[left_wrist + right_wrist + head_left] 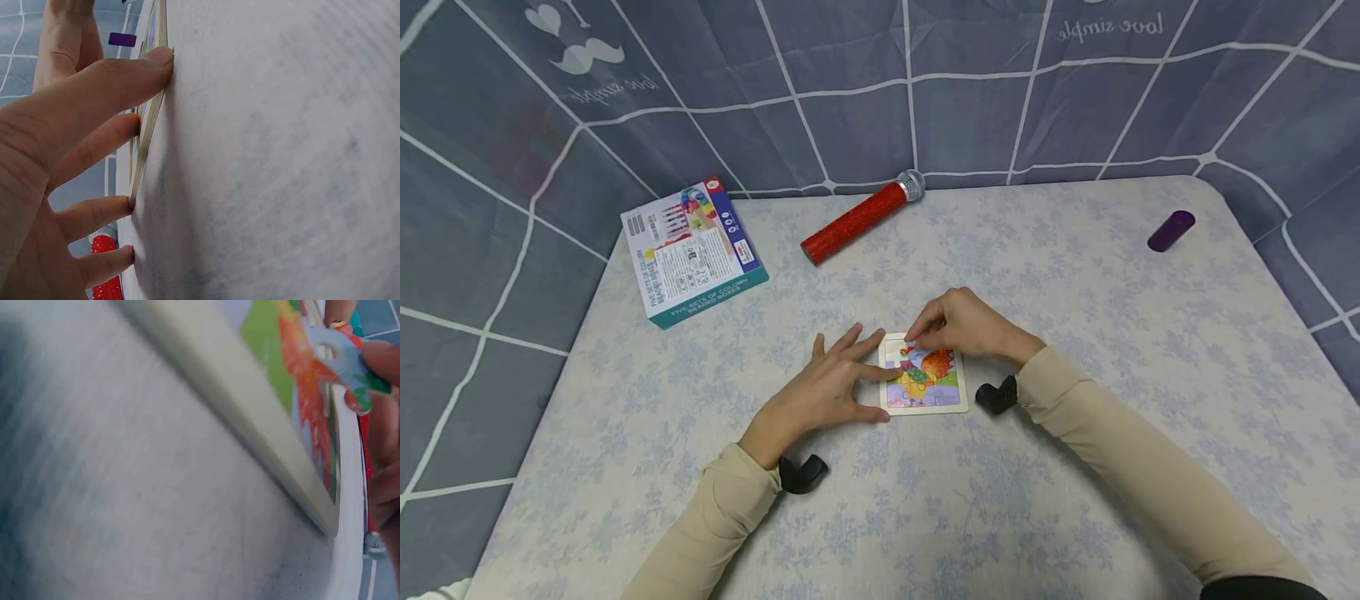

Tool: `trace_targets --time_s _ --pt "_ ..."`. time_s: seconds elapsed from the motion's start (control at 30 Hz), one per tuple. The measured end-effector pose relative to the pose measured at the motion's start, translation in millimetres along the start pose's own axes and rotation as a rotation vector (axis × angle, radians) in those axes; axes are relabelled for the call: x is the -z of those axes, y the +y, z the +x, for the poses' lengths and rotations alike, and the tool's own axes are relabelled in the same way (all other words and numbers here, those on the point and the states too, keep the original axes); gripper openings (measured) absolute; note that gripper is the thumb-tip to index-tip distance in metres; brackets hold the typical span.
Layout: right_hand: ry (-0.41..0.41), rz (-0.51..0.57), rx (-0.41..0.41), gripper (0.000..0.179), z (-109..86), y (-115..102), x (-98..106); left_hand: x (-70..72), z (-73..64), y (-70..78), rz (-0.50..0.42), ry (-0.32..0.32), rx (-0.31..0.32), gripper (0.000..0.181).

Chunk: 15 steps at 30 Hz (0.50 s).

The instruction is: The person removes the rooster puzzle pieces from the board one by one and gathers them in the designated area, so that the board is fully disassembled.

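A small jigsaw puzzle board (927,410) with a pale rim and a colourful picture lies flat on the table in the head view. My left hand (823,387) spreads its fingers at the board's left side. One fingertip rests on the picture, while the left wrist view has the thumb touching the board edge (149,137). Over the board's upper part, my right hand (972,325) pinches a puzzle piece (351,365), blue with red and green patches. In the right wrist view the piece is tilted above the picture; fingers hide part of it.
Behind the board lies a red glittery microphone-shaped tube (857,223) with a silver head. A printed box (696,250) sits at the table's back left, and a purple cylinder (1171,231) at the back right. Grey checked cloth (850,125) hangs around the table.
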State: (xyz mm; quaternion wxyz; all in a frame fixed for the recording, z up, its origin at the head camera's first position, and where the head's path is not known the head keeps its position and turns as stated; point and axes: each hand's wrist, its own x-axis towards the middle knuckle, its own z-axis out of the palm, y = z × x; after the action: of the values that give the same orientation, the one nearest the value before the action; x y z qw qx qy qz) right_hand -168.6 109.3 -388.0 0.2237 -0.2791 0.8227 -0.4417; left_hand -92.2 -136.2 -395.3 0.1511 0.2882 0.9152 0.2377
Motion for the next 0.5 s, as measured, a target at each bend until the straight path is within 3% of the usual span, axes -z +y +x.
trace_targets --time_s 0.5 --pt "0.044 -0.021 -0.085 0.015 1.8 -2.0 -5.7 0.5 -0.4 1.1 0.000 0.002 0.001 0.059"
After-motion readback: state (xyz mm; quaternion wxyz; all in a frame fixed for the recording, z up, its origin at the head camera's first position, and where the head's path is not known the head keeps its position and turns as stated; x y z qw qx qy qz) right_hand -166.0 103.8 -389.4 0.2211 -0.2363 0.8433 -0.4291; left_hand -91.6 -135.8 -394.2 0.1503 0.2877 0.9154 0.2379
